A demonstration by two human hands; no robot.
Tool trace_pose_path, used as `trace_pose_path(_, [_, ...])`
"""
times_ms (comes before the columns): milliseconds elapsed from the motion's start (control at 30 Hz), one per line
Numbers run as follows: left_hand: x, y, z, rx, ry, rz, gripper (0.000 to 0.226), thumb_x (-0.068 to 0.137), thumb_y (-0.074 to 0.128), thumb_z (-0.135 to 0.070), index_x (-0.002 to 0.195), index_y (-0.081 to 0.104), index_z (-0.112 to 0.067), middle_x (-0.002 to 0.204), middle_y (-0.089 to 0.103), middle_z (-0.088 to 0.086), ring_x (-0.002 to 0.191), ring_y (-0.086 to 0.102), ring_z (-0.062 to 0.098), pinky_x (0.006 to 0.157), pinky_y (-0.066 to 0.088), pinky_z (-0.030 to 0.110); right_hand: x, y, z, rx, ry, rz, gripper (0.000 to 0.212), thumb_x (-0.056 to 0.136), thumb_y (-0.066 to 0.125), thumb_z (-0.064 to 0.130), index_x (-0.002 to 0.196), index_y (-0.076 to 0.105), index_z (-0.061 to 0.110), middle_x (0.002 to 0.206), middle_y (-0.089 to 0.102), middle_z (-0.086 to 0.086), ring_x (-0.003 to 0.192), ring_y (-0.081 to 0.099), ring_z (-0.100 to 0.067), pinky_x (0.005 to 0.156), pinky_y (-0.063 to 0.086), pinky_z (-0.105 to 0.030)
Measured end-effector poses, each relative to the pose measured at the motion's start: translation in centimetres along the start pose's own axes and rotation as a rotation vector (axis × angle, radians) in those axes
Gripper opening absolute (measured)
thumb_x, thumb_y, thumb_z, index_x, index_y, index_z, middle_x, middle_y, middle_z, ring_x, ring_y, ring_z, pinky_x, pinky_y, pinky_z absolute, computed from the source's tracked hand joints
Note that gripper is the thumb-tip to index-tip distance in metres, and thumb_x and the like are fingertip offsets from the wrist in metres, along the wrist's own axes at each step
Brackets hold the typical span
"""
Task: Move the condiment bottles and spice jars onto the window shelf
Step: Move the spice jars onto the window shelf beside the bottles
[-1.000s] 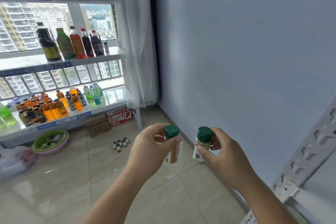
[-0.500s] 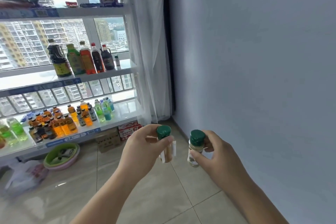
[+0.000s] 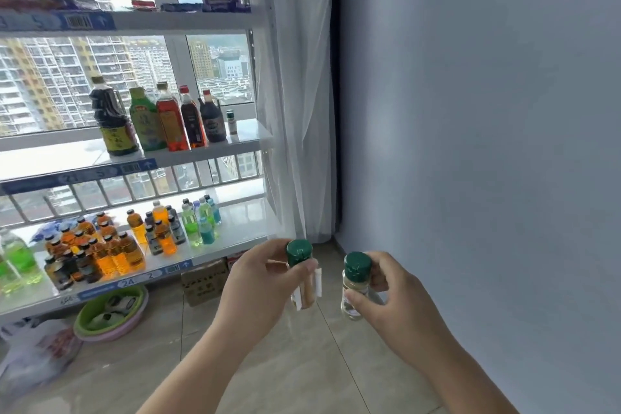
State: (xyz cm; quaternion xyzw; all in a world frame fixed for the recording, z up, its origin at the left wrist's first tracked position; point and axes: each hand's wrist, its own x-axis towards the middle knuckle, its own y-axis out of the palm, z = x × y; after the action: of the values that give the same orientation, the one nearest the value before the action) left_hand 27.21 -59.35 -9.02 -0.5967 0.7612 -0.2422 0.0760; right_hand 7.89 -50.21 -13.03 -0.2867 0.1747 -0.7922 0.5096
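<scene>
My left hand [image 3: 258, 282] grips a green-capped spice jar [image 3: 302, 270] with tan powder and a loose white label. My right hand [image 3: 393, 299] grips a second green-capped spice jar [image 3: 354, 282] with pale contents. Both jars are held upright at waist height, side by side, in front of the shelving. The window shelf [image 3: 242, 141] in the middle tier carries several condiment bottles [image 3: 158, 118] and one small spice jar [image 3: 231, 121] at its right end.
The lower shelf [image 3: 242, 232] holds several small drink bottles [image 3: 111, 245]. Under it on the tiled floor are a cardboard box [image 3: 205, 282], a green and pink basin [image 3: 111, 312] and a plastic bag [image 3: 33, 353]. A white curtain [image 3: 299, 94] and blue wall [image 3: 470, 144] stand right.
The view has moved closer to the shelving and tilted up, so the shelves appear larger. Both hands keep their jars, held at about the same spacing.
</scene>
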Motion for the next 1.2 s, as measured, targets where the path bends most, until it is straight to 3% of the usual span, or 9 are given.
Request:
trace_pose_path(167, [6.6,-3.9,3.0,-0.001,0.002,0.009,0.012,0.083,0.08,-0.041,0.091,0.072,-0.045,0.089,0.071,-0.034,0.08,0.066,-0.012,0.059,0.042,0.008,6.9,4.7,2.3,0.01,-0.006,0.02,0.032,0.085,0.079,0.031,0.108,0.06,0.042,0.101,0.069,0.029,0.098,0.065,0.007,0.083,0.047,-0.011])
trace_pose_path(367, [12.8,-8.6,6.2,-0.029,0.004,0.001,0.013,0.082,0.079,-0.039,0.093,0.072,-0.043,0.089,0.069,-0.037,0.08,0.065,-0.014,0.069,0.049,0.02,13.2,10.2,4.2,0.023,0.004,0.032,0.035,0.083,0.08,0.034,0.111,0.061,0.042,0.104,0.071,0.025,0.1,0.067,0.004,0.092,0.053,-0.024])
trace_pose_path(567, [18.6,-10.0,9.0,-0.029,-0.027,-0.023,0.016,0.083,0.08,-0.038,0.096,0.073,-0.041,0.09,0.068,-0.037,0.08,0.065,-0.014,0.071,0.052,0.022,19.3,13.9,4.4,0.009,0.0,0.081,0.036,0.083,0.082,0.032,0.111,0.061,0.042,0.102,0.071,0.027,0.1,0.066,0.006,0.091,0.051,-0.019])
trace_pose_path(700, [23.3,-9.7,10.4,-0.011,-0.049,-0.033,0.016,0.082,0.081,-0.039,0.096,0.072,-0.041,0.089,0.069,-0.036,0.078,0.065,-0.014,0.064,0.044,0.015,24.4,15.6,3.7,0.02,0.001,0.087,0.036,0.083,0.081,0.033,0.112,0.062,0.042,0.102,0.071,0.028,0.097,0.066,0.007,0.09,0.052,-0.019])
trace_pose_path(800, [27.6,-9.3,11.3,-0.004,-0.058,-0.051,0.017,0.082,0.082,-0.037,0.096,0.073,-0.041,0.087,0.072,-0.03,0.079,0.064,-0.016,0.063,0.045,0.015,28.8,16.5,2.8,0.043,0.011,0.097,0.035,0.084,0.081,0.032,0.112,0.063,0.039,0.1,0.071,0.027,0.096,0.066,0.008,0.087,0.051,-0.017])
trace_pose_path(900, [32.2,-8.8,11.7,0.021,-0.052,-0.051,0.019,0.084,0.081,-0.033,0.1,0.072,-0.039,0.093,0.074,-0.018,0.081,0.063,-0.016,0.05,0.047,0.007,33.6,17.2,1.9,0.043,0.005,0.101,0.036,0.083,0.081,0.034,0.112,0.061,0.042,0.099,0.071,0.028,0.096,0.064,0.012,0.085,0.048,-0.012])
trace_pose_path(967, [35.4,-8.6,11.9,0.024,-0.055,-0.062,0.02,0.084,0.081,-0.033,0.102,0.073,-0.038,0.094,0.074,-0.016,0.081,0.065,-0.013,0.048,0.047,0.008,36.9,17.7,1.3,0.035,0.003,0.122,0.036,0.084,0.08,0.036,0.112,0.059,0.042,0.1,0.071,0.026,0.097,0.064,0.01,0.087,0.049,-0.015])
trace_pose_path(1100, [41.4,-8.0,12.4,0.054,-0.061,-0.104,0.017,0.083,0.081,-0.039,0.098,0.075,-0.04,0.09,0.071,-0.035,0.081,0.066,-0.015,0.064,0.044,0.014,43.3,18.3,-0.1,-0.015,-0.024,0.167,0.037,0.084,0.079,0.042,0.115,0.058,0.041,0.102,0.068,0.024,0.094,0.062,0.009,0.083,0.047,-0.014])
trace_pose_path(1200, [45.2,-8.0,12.6,0.032,-0.053,-0.132,0.008,0.085,0.079,-0.034,0.092,0.075,-0.037,0.089,0.072,-0.032,0.081,0.066,-0.014,0.066,0.046,0.021,47.4,19.0,-0.8,-0.021,-0.036,0.194,0.04,0.084,0.079,0.042,0.117,0.058,0.043,0.108,0.067,0.025,0.102,0.063,0.008,0.092,0.049,-0.015])
